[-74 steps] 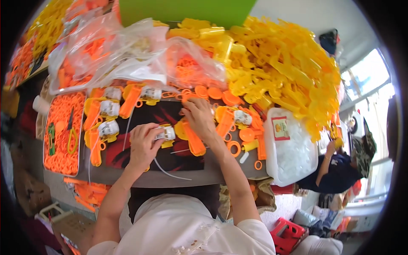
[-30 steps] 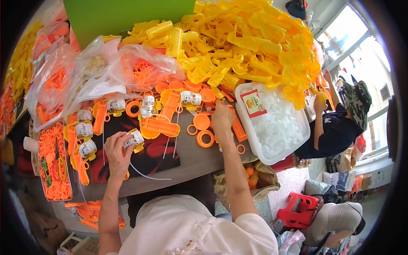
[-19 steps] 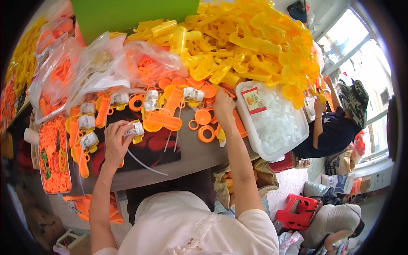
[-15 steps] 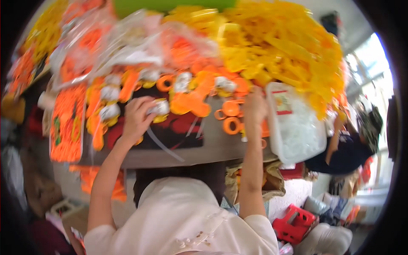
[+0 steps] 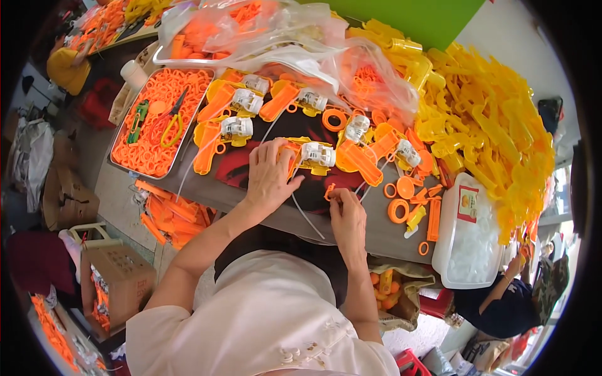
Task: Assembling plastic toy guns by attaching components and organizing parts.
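My left hand curls its fingers and thumb around the left end of a yellow and orange plastic assembly with a white mechanism in its middle. A thin clear tube runs from near it toward the table's front edge. Just to the right, my right hand pinches a small orange plastic piece between thumb and fingertips, apart from the assembly. Several similar assemblies lie behind and to the sides, one left of my left hand and one beyond my right hand.
A metal tray of orange rings holds pliers and cutters. Loose orange rings lie right of my right hand, beside a white tub of clear parts. Yellow parts are heaped behind, near plastic bags. Another person works at right.
My right hand has come from the loose parts at the right toward the middle and now holds a small orange piece. My left hand stays at an assembly. The view has turned.
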### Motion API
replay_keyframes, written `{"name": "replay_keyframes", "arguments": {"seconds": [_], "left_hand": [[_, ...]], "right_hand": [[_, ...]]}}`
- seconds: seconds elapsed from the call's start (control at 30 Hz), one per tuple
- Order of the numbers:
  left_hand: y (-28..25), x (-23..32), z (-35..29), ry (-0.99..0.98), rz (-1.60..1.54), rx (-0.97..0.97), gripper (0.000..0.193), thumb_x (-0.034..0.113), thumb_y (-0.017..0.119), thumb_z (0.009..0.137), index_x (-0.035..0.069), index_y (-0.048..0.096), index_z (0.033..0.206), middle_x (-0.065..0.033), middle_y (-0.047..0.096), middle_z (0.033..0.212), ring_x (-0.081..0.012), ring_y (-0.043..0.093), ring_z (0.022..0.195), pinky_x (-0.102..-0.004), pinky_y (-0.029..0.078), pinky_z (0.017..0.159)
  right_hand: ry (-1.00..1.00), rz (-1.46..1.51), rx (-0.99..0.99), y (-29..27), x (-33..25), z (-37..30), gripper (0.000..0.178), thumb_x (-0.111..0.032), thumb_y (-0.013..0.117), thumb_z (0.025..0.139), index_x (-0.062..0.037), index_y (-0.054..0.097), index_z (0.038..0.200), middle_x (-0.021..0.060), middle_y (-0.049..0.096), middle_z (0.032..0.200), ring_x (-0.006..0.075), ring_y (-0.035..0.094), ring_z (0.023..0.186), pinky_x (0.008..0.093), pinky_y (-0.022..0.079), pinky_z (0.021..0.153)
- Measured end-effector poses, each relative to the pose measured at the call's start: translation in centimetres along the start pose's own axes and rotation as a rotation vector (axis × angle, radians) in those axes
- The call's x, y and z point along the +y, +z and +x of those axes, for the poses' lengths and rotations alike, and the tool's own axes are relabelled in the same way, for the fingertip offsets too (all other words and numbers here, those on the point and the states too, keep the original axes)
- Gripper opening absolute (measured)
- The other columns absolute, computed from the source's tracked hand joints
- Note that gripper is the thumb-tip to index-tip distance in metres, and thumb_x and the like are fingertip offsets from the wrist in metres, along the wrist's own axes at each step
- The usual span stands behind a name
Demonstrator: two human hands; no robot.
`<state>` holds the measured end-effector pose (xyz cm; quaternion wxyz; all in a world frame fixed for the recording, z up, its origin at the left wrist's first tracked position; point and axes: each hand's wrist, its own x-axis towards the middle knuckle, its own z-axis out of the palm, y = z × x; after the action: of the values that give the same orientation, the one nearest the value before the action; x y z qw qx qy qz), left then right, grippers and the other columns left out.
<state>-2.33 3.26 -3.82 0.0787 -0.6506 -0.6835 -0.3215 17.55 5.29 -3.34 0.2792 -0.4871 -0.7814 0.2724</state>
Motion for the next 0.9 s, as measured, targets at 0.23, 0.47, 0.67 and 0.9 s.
{"name": "replay_keyframes", "arguments": {"seconds": [0.23,0.47,0.67,0.9], "left_hand": [[-0.4,-1.3,1.3,0.085,-0.001,-0.023,0.029,0.013,0.074,0.074,0.007,0.056,0.096,-0.011,0.054,0.118,-0.0288,0.051,0.111,-0.0437,0.037,0.098],[1.7,-3.3,1.2,0.077,-0.312,-0.068,0.021,0.019,0.067,0.087,0.006,0.053,0.097,-0.0124,0.054,0.126,-0.0314,0.051,0.117,-0.0439,0.039,0.098],[2.0,-2.7,1.4,0.065,-0.288,-0.002,0.02,0.013,0.066,0.088,0.004,0.052,0.1,-0.0151,0.055,0.124,-0.0327,0.052,0.116,-0.0428,0.04,0.097],[2.4,-2.5,1.1,0.064,-0.226,0.052,0.023,0.013,0.067,0.087,0.005,0.052,0.103,-0.0117,0.055,0.118,-0.0307,0.052,0.113,-0.0418,0.04,0.097]], "right_hand": [[-0.036,-0.34,0.043,0.4,-0.8,-0.2,0.014,-0.011,0.066,0.087,-0.0028,0.057,0.094,0.014,0.056,0.091,0.0343,0.06,0.082,0.0446,0.049,0.066],[-0.165,-0.303,0.124,1.4,0.1,-0.7,0.013,-0.003,0.064,0.084,-0.0026,0.057,0.095,0.0126,0.057,0.098,0.0329,0.055,0.091,0.0436,0.048,0.076],[-0.363,-0.13,0.249,2.9,-1.6,0.7,0.024,0.002,0.068,0.08,-0.0028,0.06,0.102,0.0105,0.064,0.104,0.0306,0.058,0.091,0.0404,0.047,0.083],[-0.414,-0.224,0.224,5.8,-2.3,2.8,0.03,-0.002,0.07,0.079,-0.0054,0.063,0.108,0.0072,0.063,0.108,0.0271,0.056,0.095,0.0388,0.044,0.079]]}}
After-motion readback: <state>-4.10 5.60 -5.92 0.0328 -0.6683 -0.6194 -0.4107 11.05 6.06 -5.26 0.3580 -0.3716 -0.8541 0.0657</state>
